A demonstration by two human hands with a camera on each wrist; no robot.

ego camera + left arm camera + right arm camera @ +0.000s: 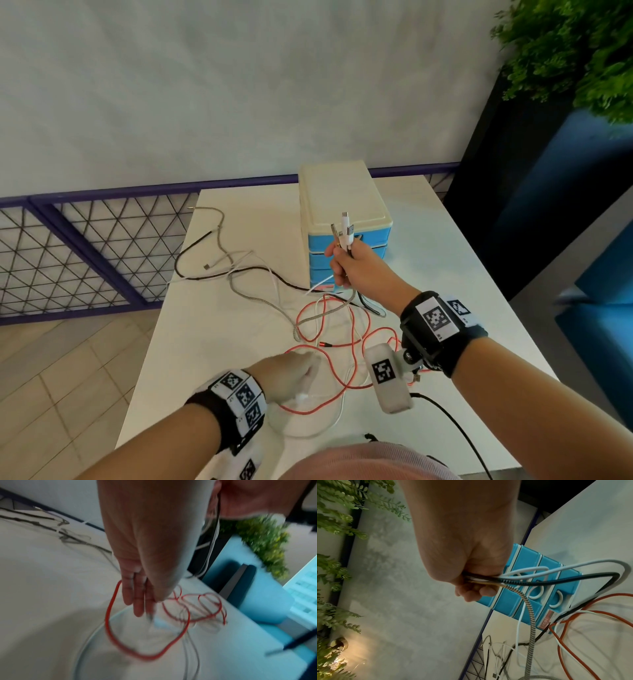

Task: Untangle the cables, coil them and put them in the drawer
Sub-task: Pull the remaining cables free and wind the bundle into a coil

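Observation:
My right hand is raised in front of the blue drawer unit and grips a bunch of cable ends: white, black and braided grey. In the right wrist view that hand holds the same bundle against the shut drawers. From it the braided cable and a black cable trail left over the white table. A red cable lies in tangled loops with a white cable. My left hand is low over these loops; its fingertips pinch the white cable, blurred.
A purple mesh railing runs behind the table's left side. A green plant and a blue seat stand to the right. A thin black lead hangs from the right wrist camera near the table's front edge.

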